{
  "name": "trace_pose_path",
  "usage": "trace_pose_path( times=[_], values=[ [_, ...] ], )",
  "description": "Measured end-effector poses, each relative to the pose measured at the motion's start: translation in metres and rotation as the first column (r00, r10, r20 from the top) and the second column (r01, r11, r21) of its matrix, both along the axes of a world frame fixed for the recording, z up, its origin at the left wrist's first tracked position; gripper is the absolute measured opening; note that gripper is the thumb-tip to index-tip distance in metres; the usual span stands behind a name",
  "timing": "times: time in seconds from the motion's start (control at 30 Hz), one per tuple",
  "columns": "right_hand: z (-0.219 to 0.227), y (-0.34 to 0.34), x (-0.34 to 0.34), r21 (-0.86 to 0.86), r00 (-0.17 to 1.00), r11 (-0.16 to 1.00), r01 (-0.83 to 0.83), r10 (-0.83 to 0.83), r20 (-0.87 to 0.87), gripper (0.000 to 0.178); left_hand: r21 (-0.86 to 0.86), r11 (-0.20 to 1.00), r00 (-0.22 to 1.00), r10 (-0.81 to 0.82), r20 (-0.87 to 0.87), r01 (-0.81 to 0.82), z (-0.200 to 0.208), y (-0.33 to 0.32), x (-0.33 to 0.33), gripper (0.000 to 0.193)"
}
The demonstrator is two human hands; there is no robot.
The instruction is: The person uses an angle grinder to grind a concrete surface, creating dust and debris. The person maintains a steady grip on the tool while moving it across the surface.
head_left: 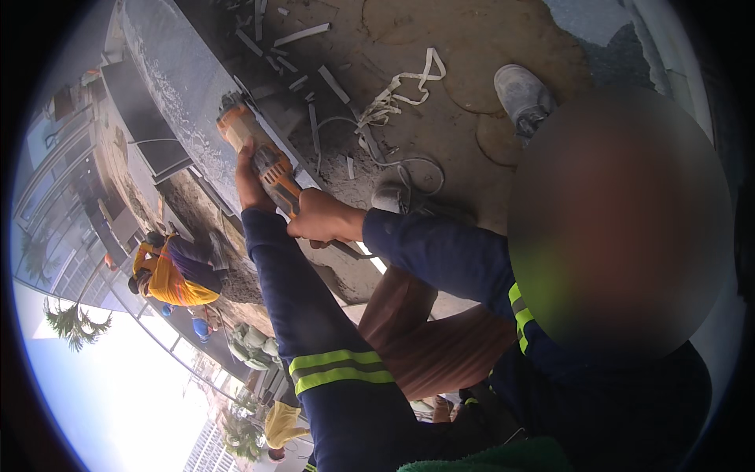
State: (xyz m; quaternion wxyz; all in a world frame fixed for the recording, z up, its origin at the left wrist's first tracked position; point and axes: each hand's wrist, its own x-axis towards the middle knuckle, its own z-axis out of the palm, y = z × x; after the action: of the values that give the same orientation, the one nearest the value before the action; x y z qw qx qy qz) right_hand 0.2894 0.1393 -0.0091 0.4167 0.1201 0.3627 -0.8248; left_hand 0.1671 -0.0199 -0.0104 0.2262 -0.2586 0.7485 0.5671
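My left hand (247,169) is wrapped round the front part of an orange and grey angle grinder (274,167). Farther back, my right hand (324,216) grips the rear of its body. The grinder's dark front end meets the edge of a long grey slab (177,67), which is coated with pale dust. Its disc cannot be made out clearly. A grey cable (425,167) lies in loops on the ground beside the tool. Navy sleeves with yellow-green bands cover both my arms.
Pale cut strips (303,35) and a tangled white strap (409,90) litter the dusty ground. A dusty shoe (521,93) stands near them. Workers in yellow tops (185,271) are at the left. A large blurred patch hides much of the right side.
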Motion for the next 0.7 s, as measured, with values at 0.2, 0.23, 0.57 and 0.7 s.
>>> trace_pose_path(
  times=[0.2,0.23,0.57,0.7],
  values=[
    [-0.001,0.006,0.013,0.010,1.000,1.000,-0.015,0.015,-0.025,0.028,0.013,1.000,1.000,0.000,-0.021,0.000,0.003,0.009,0.014,0.053],
    [0.001,0.004,0.016,0.012,0.999,1.000,-0.015,0.016,-0.040,0.029,0.010,1.000,1.000,0.000,-0.019,0.000,0.006,0.007,0.017,0.053],
    [0.007,0.012,0.035,0.025,0.998,0.999,-0.043,0.044,-0.051,0.038,0.064,0.997,0.999,0.044,-0.012,-0.043,0.013,0.011,0.041,0.054],
    [0.004,0.011,0.030,0.030,0.996,0.998,-0.062,0.064,-0.055,0.039,0.071,0.997,1.000,0.025,-0.005,-0.024,0.010,0.008,0.036,0.055]
  ],
)
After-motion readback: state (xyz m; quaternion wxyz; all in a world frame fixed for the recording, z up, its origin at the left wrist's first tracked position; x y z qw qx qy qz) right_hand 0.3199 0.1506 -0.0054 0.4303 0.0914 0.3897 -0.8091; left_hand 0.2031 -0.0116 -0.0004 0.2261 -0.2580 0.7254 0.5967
